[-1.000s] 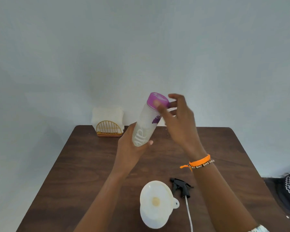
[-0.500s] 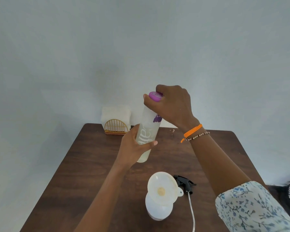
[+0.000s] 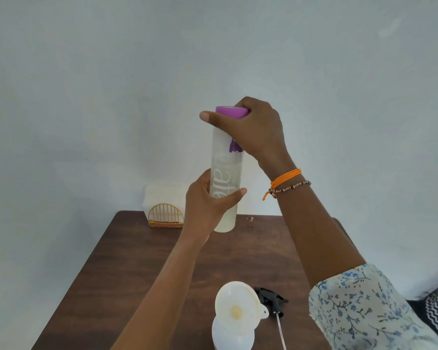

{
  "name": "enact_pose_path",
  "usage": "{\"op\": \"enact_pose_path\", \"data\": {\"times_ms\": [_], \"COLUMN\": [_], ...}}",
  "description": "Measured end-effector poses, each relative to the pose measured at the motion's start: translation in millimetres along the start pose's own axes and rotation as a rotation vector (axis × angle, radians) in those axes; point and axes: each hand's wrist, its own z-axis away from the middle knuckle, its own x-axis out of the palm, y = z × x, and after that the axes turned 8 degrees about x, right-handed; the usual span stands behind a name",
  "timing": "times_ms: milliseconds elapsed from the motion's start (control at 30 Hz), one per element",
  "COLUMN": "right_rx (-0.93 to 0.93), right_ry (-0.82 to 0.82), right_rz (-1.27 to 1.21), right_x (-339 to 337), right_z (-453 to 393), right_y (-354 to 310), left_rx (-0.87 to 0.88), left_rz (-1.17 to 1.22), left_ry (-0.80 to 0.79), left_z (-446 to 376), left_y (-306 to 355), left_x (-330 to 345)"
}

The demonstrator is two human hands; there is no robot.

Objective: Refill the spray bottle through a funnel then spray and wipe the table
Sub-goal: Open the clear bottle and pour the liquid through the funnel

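two hands | left hand [image 3: 204, 200] grips frosted cylinder bottle [image 3: 225, 178] | right hand [image 3: 253, 130] clasps purple cap [image 3: 230, 112]

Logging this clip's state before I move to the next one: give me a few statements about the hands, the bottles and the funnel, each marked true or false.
1. The right hand grips the purple cap of the water bottle. True.
2. The left hand rests flat on the table. False: it holds the water bottle's lower body in the air.
3. The white funnel sits in the spray bottle. True.
4. The black spray head is screwed onto the spray bottle. False: it lies on the table beside it.
5. The purple cap is off. False: it is on the bottle.
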Motion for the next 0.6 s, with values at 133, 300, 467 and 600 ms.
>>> {"op": "enact_pose_path", "data": {"times_ms": [133, 300, 467, 600], "right_rx": [-0.045, -0.143, -0.199, -0.226], "right_ry": [0.117, -0.002, -0.286, -0.595], "right_rz": [-0.01, -0.168, -0.352, -0.349], "right_x": [-5.7, -13.0, -19.6, -32.5], "right_z": [-1.7, -10.1, -10.8, -15.0], "right_y": [-5.9, -0.3, 2.3, 0.3], "left_rx": [0.075, 0.065, -0.032, -0.037], "left_rz": [-0.063, 0.028, 0.317, 0.437], "left_ry": [0.006, -0.103, -0.272, -0.351], "left_z": [-2.7, -7.7, -4.3, 4.3], "left_y": [9.0, 15.3, 16.4, 15.7], "left_x": [-0.3, -10.6, -17.0, -15.0]}}
